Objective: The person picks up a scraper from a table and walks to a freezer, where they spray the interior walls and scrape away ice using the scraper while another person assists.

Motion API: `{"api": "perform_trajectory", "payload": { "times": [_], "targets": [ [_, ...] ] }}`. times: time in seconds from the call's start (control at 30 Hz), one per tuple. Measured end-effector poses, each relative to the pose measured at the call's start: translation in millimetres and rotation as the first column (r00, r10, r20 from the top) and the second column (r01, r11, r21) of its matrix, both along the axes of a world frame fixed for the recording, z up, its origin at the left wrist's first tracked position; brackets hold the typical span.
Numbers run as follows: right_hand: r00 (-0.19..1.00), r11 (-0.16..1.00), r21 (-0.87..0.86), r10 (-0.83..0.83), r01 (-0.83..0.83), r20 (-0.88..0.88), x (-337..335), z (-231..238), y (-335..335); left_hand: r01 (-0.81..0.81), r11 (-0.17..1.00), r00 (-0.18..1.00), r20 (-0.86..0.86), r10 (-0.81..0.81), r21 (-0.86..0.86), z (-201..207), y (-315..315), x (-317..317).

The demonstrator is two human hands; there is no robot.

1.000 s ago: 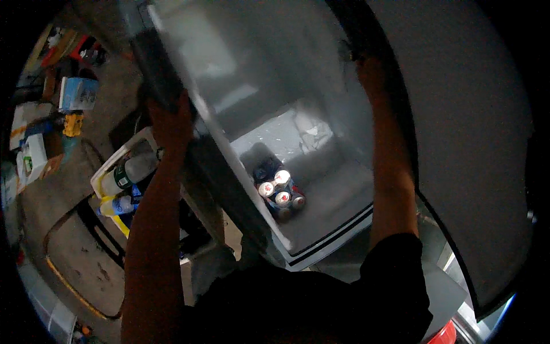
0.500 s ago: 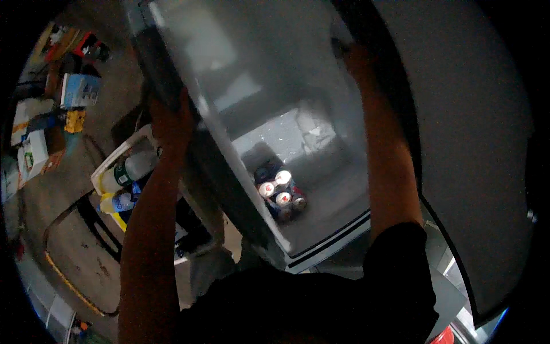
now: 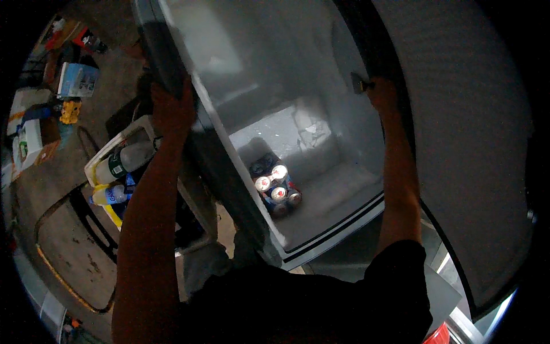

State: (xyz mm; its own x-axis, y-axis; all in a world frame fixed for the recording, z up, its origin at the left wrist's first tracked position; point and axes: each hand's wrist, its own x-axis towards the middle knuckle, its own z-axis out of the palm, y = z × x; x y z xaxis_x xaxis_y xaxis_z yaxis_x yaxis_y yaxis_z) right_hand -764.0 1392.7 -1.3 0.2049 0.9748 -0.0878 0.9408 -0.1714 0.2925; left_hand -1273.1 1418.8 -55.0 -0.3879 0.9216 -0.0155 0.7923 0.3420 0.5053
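Observation:
Below me is an open chest freezer (image 3: 344, 172), its grey inner walls pale with what looks like frost. At the far part of its right wall, my right hand (image 3: 385, 94) is closed round the handle of a small scraper (image 3: 358, 83), whose dark flat blade lies against or close to that wall. My left hand (image 3: 173, 110) rests on the freezer's left rim, thumb apart from the fingers and nothing held. Several drink cans (image 3: 277, 186) stand bunched at the freezer's near left corner. Broken white pieces, perhaps ice (image 3: 312, 131), lie on the bottom.
The freezer's raised lid (image 3: 464, 143) takes up the right side. Left of the freezer, a light bin (image 3: 94, 166) holds bottles, including a large clear bottle (image 3: 134, 157). Boxes, among them a blue and white carton (image 3: 78, 80), stand on the floor farther left.
My right hand has drawn the scraper nearer and a little to the right along the freezer's wall. My left hand stays on the rim, and the view has shifted slightly.

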Motion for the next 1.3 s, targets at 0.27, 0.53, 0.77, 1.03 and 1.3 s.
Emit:
{"api": "perform_trajectory", "payload": {
  "times": [0.27,0.53,0.77,1.03,1.3],
  "targets": [
    [0.996,0.986,-0.148,0.085,-0.081,0.025,-18.2,-31.2,3.3,0.019,0.999,0.992,0.123,-0.024,0.045,31.9,-3.6,0.8],
    [0.990,0.985,0.095,0.144,-0.143,0.002,-7.6,-88.7,-11.6,0.102,0.991,0.995,-0.011,-0.101,0.084,11.2,-4.0,0.0],
    [0.988,0.993,0.013,0.120,-0.119,-0.098,35.0,-85.8,10.1,0.079,0.983,0.994,0.063,-0.090,0.167,9.0,0.6,6.5],
    [0.986,0.984,0.075,0.165,-0.164,-0.006,-4.5,-55.9,21.8,0.068,0.997,0.984,0.163,-0.071,0.029,23.7,-0.8,6.3],
    [0.945,0.900,0.288,0.306,-0.326,0.114,-7.5,-101.4,1.5,0.035,0.996,0.996,0.080,-0.042,0.086,7.0,-2.1,2.4]
  ]
}}
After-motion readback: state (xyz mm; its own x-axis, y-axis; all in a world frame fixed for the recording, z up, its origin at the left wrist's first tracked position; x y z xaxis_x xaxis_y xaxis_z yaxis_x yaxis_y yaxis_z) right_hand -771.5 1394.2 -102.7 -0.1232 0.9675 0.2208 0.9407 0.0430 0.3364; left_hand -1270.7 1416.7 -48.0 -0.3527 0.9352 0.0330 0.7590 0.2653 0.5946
